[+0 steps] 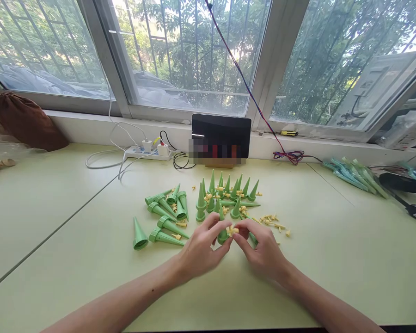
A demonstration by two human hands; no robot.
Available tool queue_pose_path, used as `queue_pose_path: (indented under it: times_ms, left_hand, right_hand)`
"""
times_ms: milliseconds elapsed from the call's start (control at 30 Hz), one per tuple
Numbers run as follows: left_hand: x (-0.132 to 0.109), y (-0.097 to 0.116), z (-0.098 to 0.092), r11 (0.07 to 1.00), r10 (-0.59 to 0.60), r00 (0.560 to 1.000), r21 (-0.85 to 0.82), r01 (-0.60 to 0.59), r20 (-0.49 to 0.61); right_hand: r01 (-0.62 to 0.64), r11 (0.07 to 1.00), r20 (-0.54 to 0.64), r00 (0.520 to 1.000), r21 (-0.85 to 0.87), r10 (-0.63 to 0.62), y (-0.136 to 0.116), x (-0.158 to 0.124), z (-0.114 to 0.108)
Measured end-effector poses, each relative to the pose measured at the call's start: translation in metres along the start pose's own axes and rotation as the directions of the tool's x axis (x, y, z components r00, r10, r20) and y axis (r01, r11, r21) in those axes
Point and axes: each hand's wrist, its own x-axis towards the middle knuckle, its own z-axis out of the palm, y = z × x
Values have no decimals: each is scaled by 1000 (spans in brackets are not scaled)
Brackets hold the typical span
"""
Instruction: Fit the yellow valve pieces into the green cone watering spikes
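A green plastic watering spike [222, 237] stands point up between the fingers of my left hand [201, 244], which is closed around its lower part. My right hand [266, 247] pinches a small yellow plastic valve [233, 230] against the side of that spike. Whether the valve sits in the spike is hidden by the fingertips. Behind my hands is a group of upright green spikes [254, 190], several with yellow valves at their bases. To the left, more spikes [161, 209] lie in a loose pile, and one spike [138, 236] lies apart. Loose yellow valves [279, 226] are scattered on the right.
A tablet [221, 134] with a dark screen leans by the window sill. A white power strip [149, 152] with cables is left of it. Bundled red-blue wire [293, 156] and plastic-wrapped pieces [353, 175] lie on the right. A brown bag [26, 121] is at the far left.
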Motion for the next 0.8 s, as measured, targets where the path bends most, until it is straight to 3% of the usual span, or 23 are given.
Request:
queue_pose_path:
  times_ms: [467,800]
  left_hand:
    - [1,1,0,1000,24,1000,14,-25,12]
    - [0,1,-2,997,79,995,17,-80,53]
  right_hand:
    - [-51,997,47,997,-64,54,6,-2,2]
    - [-11,994,62,998,-105,18,10,-3,4]
